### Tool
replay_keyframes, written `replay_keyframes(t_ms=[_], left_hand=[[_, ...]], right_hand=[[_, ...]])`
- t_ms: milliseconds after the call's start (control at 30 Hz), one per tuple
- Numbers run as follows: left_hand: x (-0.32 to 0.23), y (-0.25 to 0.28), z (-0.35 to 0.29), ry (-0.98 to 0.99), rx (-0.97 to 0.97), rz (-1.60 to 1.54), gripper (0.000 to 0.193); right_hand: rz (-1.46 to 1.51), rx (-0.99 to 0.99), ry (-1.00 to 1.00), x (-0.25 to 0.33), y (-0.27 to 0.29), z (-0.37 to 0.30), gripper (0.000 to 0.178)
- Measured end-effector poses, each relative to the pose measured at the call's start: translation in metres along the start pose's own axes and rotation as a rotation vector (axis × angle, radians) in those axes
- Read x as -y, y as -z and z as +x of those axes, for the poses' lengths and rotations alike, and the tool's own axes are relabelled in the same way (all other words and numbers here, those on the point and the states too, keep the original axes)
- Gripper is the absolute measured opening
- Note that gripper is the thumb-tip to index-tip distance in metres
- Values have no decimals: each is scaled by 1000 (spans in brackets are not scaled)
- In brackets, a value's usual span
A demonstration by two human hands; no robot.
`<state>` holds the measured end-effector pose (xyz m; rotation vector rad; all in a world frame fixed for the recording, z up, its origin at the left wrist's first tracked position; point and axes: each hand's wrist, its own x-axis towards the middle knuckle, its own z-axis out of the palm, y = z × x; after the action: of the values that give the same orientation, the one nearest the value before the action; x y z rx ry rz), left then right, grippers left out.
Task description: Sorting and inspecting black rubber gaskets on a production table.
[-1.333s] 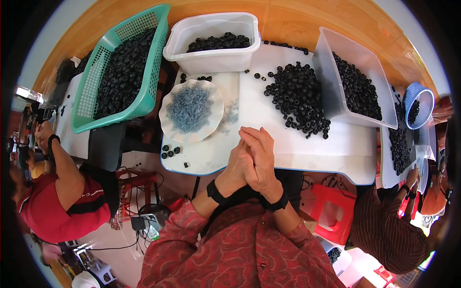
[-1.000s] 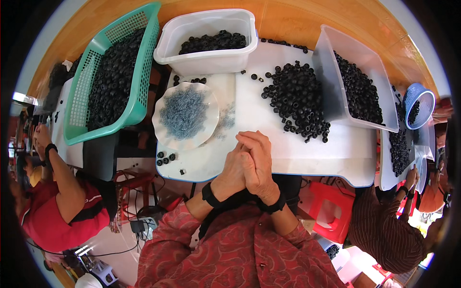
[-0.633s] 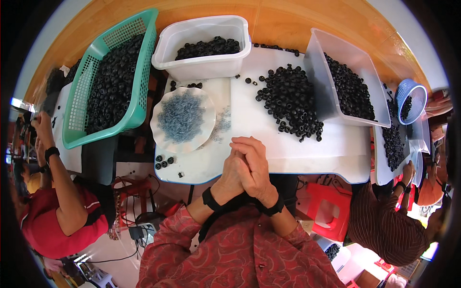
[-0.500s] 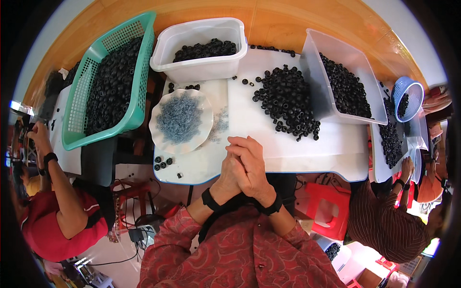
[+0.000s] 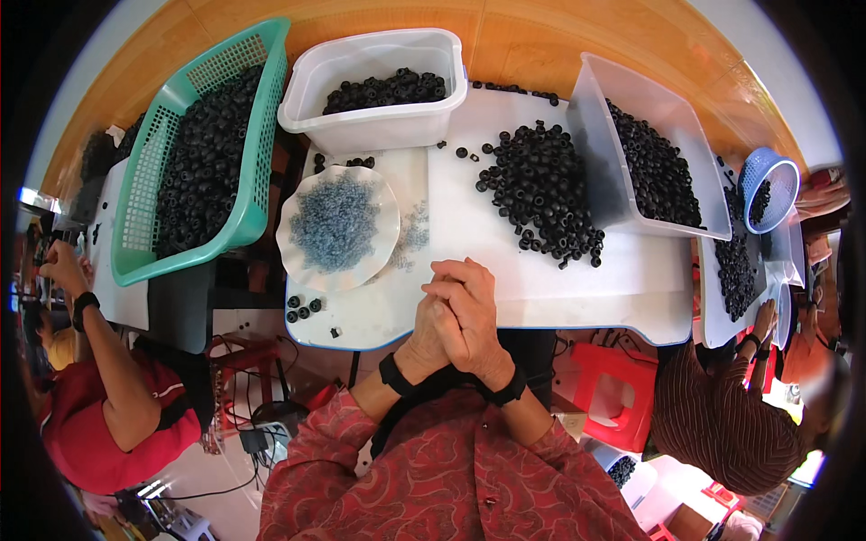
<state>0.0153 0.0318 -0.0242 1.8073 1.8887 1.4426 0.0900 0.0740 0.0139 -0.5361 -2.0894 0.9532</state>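
My left hand (image 5: pixel 424 341) and my right hand (image 5: pixel 472 316) are clasped together just over the table's front edge, fingers folded across each other. No object shows between them, though the space inside the palms is hidden. Left of the hands stands a white scalloped plate (image 5: pixel 386 245) heaped with small translucent bluish rings (image 5: pixel 334 221). Some of these rings lie spilled beside its rim. Beyond my right hand spreads a pile of black ring-shaped parts (image 5: pixel 541 185) on the white table (image 5: pixel 577 302). Several more black parts (image 5: pixel 303 314) sit near the front left corner.
Along the back are a green mesh basket (image 5: pixel 257 212), a white tub (image 5: pixel 370 135) and a translucent bin (image 5: pixel 622 194), all holding black parts. A small blue basket (image 5: pixel 767 162) stands far right. People work at both sides; a red stool (image 5: pixel 591 383) is by the table.
The hands remain clasped in nearly the same place. The view has shifted slightly. At the left, the other person's raised hand has moved a little outward and down.
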Motion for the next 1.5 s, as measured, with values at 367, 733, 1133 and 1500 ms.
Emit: replay_keyframes(t_ms=[367, 733, 1133, 1500], left_hand=[[-3, 8, 5, 60, -66, -146, 30], [-4, 15, -1, 33, -149, -53, 20], [-6, 37, -8, 459, -130, -724, 16], [-23, 59, -9, 408, -31, -909, 30]], right_hand=[[-13, -11, 38, -13, 1, -3, 27], [222, -327, -181, -21, 20, -24, 29], [309, -182, -282, -10, 17, -30, 17], [541, -238, -347, 6, 21, -29, 13]])
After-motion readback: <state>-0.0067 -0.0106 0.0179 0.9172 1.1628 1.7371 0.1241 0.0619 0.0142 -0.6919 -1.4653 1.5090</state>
